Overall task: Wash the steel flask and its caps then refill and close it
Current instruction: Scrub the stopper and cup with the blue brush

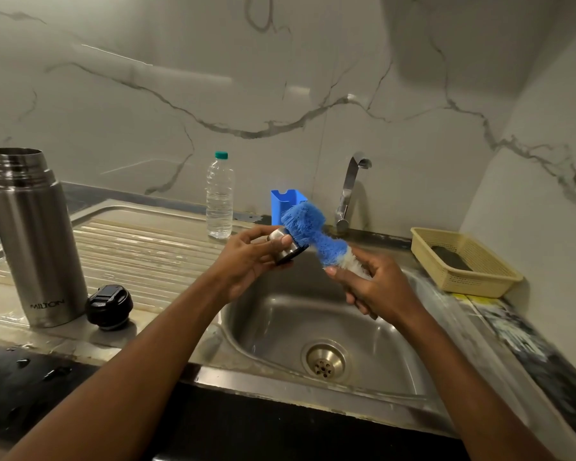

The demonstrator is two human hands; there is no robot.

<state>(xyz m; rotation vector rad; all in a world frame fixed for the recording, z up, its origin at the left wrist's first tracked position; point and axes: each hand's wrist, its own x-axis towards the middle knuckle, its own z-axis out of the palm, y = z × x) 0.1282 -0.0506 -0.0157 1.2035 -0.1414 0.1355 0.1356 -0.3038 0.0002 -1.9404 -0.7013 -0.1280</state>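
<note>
Marble-veined wall tiles behind a steel sink (396,354) set in a dark worktop (30,377); ribbed draining board to the left, wet in patches. Tap (350,188) not visibly running.

Both hands work over the basin, likely so drips and suds fall into the drain rather than on the worktop. Left hand (246,261) holds the steel outer cap (286,249), fingers curled round its wall, open mouth turned toward the right hand. Right hand (373,287) grips the handle of a blue bottle brush (305,227), fingers closed round it just below the white bristles. The blue bristle head is pressed against or into the cap's mouth; how deep cannot be told.

Steel flask (34,241) stands upright and uncapped on the draining board, far left, well apart from the hands, parked out of the way, mouth up. Black inner cap (108,306) sits just beside its base, also waiting.

A clear water bottle (219,197) with green lid stands at the back of the board, probably the refill supply. Blue holder (286,202) behind the brush, likely its home. Yellow basket (463,261) right of the sink holds a dark scrub pad.

Judgement: scrubbing stage, first cap in hand; flask body, inner cap, refill and closing appear outstanding.
</note>
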